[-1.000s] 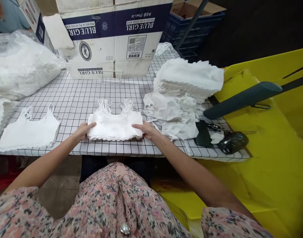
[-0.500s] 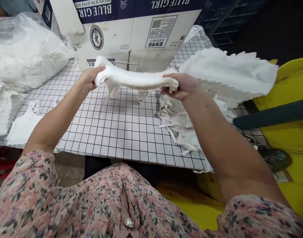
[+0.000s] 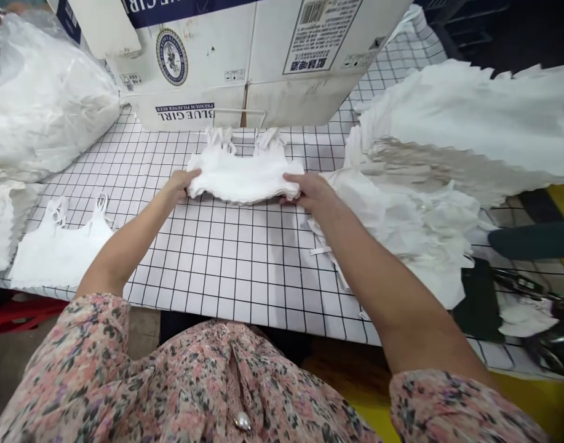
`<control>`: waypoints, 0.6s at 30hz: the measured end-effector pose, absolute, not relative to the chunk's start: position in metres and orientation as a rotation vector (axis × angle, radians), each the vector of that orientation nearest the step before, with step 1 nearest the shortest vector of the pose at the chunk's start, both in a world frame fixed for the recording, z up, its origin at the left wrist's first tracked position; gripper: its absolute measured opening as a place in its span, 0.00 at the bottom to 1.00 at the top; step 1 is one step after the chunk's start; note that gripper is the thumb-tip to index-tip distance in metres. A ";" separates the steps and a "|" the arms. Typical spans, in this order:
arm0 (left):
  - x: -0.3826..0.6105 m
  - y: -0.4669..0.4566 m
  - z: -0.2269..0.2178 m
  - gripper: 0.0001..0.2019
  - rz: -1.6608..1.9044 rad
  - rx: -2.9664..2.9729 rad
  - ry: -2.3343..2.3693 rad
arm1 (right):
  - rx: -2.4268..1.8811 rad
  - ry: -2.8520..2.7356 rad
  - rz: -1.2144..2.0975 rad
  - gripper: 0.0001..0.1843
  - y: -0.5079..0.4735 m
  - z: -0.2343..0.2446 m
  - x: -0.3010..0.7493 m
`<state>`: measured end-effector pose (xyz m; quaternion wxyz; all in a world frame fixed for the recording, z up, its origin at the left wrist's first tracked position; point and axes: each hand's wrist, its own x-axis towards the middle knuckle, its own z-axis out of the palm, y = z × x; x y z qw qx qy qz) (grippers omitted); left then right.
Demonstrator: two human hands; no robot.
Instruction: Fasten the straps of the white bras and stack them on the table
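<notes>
A small stack of white camisole tops [image 3: 247, 177] with thin straps lies on the grid-patterned tablecloth [image 3: 226, 264], straps pointing away from me. My left hand [image 3: 184, 183] grips the stack's left edge. At its right edge, my right hand [image 3: 309, 187] pinches the cloth between thumb and fingers; some fingertips are hidden underneath. To the left, near the front table edge, another white camisole [image 3: 60, 252] lies flat, its straps upward. Right of my right hand spreads a loose heap of white garments [image 3: 401, 227].
A white and blue beer carton [image 3: 208, 67] stands behind the stack. A big clear bag of white cloth [image 3: 46, 98] sits back left, white scalloped pieces [image 3: 5, 215] below it. At right are a large white fabric pile [image 3: 470, 123] and a dark green bar [image 3: 535, 239].
Both hands have lowered the stack of camisoles from mid-air onto the table. Its straps hung down before and now lie toward the carton. The view has shifted somewhat.
</notes>
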<state>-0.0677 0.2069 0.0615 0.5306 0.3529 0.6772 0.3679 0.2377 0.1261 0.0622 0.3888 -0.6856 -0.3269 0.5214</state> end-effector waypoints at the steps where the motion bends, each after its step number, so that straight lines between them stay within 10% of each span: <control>1: -0.070 0.205 0.050 0.10 0.843 0.834 1.617 | -1.754 -0.797 1.346 0.05 0.125 0.051 0.237; 18: -0.062 0.175 0.043 0.32 0.574 2.153 1.276 | -1.909 -1.879 0.434 0.40 0.109 0.020 0.219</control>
